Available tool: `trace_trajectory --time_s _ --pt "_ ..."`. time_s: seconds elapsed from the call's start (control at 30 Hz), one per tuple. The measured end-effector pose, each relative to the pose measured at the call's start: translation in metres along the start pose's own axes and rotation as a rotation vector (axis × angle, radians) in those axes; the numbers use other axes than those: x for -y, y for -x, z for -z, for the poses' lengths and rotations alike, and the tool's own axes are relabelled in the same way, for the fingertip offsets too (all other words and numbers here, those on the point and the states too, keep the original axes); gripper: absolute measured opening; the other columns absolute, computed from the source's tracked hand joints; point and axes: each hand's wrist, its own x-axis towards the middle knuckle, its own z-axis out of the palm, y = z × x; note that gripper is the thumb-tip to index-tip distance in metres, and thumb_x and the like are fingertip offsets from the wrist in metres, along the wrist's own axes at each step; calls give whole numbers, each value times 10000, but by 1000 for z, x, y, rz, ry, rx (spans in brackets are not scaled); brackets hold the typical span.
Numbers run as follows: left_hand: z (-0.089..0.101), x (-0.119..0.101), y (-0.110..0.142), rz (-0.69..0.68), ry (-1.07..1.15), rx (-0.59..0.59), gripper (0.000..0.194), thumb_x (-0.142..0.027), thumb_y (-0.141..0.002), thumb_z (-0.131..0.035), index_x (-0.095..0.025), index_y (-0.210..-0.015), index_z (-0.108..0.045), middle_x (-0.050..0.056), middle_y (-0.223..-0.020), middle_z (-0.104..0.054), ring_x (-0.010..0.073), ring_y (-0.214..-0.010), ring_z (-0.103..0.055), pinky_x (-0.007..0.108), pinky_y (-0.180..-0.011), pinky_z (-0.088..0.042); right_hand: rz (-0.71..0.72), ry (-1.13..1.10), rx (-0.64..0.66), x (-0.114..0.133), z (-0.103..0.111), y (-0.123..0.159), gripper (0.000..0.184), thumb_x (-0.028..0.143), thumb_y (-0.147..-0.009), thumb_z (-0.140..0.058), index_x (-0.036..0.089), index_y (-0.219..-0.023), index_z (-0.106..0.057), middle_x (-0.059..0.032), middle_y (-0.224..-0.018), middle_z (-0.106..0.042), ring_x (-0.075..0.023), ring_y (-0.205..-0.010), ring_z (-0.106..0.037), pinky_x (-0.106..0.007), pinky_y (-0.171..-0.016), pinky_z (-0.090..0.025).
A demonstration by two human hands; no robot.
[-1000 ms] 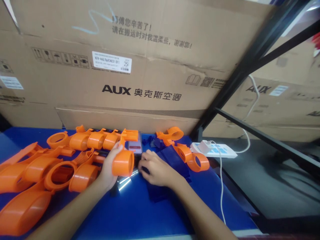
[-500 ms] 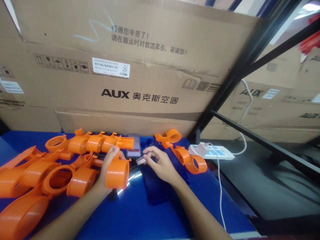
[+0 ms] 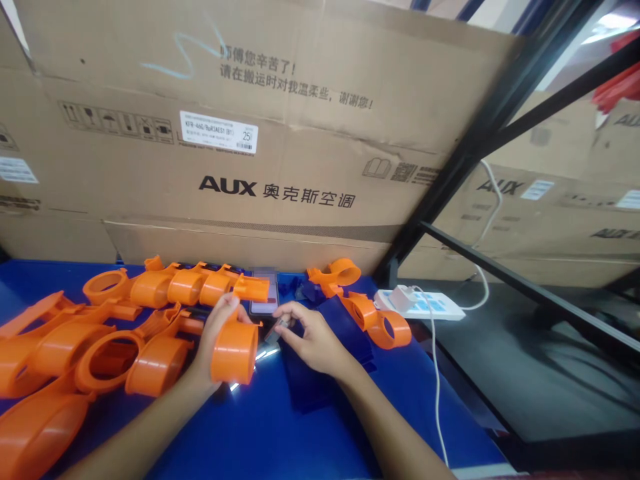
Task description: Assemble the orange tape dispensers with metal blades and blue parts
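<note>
My left hand (image 3: 213, 340) grips an orange plastic part with a round cup end (image 3: 234, 351), held just above the blue table (image 3: 280, 427). My right hand (image 3: 310, 340) is beside it, thumb and fingers pinching a small grey piece (image 3: 281, 327) close to the orange part. A phone (image 3: 263, 297) lies on the table just behind both hands. Shiny flat strips (image 3: 260, 357) lie under the hands.
Several orange plastic parts (image 3: 100, 333) are piled at the left, and more orange parts (image 3: 370, 310) lie to the right. A dark blue sheet pile (image 3: 320, 380) sits under my right forearm. A white power strip (image 3: 425, 303) with cable is at the right. Cardboard boxes (image 3: 280, 133) wall the back; a black frame (image 3: 480, 147) rises at right.
My right hand lifted from the table with a small grey piece pinched in it and brought it closer to the orange part. My left hand lowered the orange part slightly.
</note>
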Motion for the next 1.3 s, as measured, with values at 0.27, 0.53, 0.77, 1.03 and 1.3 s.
trace_trajectory --time_s 0.27,0.53,0.77,1.03,1.3 --pt "1 1 0 -35 -91 26 444 -568 -888 -671 -185 -668 -620 -5 -631 -547 126 -582 -479 242 -589 -413 8 18 24 0 -5 0 280 197 -931 -661 253 -1203 -631 -22 -966 -672 -185 -883 -644 -308 -812 -524" --pt "1 -2 0 -29 -94 29 428 -553 -860 -710 -183 -660 -631 0 -605 -562 122 -537 -490 233 -540 -418 -25 42 14 6 0 0 245 297 -998 -597 245 -1234 -640 -17 -878 -739 -177 -755 -668 -292 -728 -526" --pt "-2 -5 2 102 -9 59 458 -611 -853 -701 -184 -713 -612 -7 -582 -569 125 -458 -522 239 -455 -429 -80 27 -19 10 4 2 218 365 -1009 -592 244 -1146 -711 -63 -1008 -798 -231 -897 -750 -321 -765 -570" --pt "-8 -9 4 167 128 79 467 -588 -765 -800 -170 -805 -597 16 -766 -640 102 -492 -539 230 -422 -470 -108 -114 32 13 6 0 215 389 -1012 -594 208 -1073 -691 -53 -957 -811 -205 -817 -758 -312 -748 -579" --pt "-9 -9 5 192 132 85 466 -576 -751 -817 -176 -795 -582 8 -739 -642 108 -481 -553 236 -433 -482 -128 -29 14 7 8 0 174 341 -1013 -581 221 -1051 -702 -58 -978 -805 -218 -863 -767 -292 -707 -570"
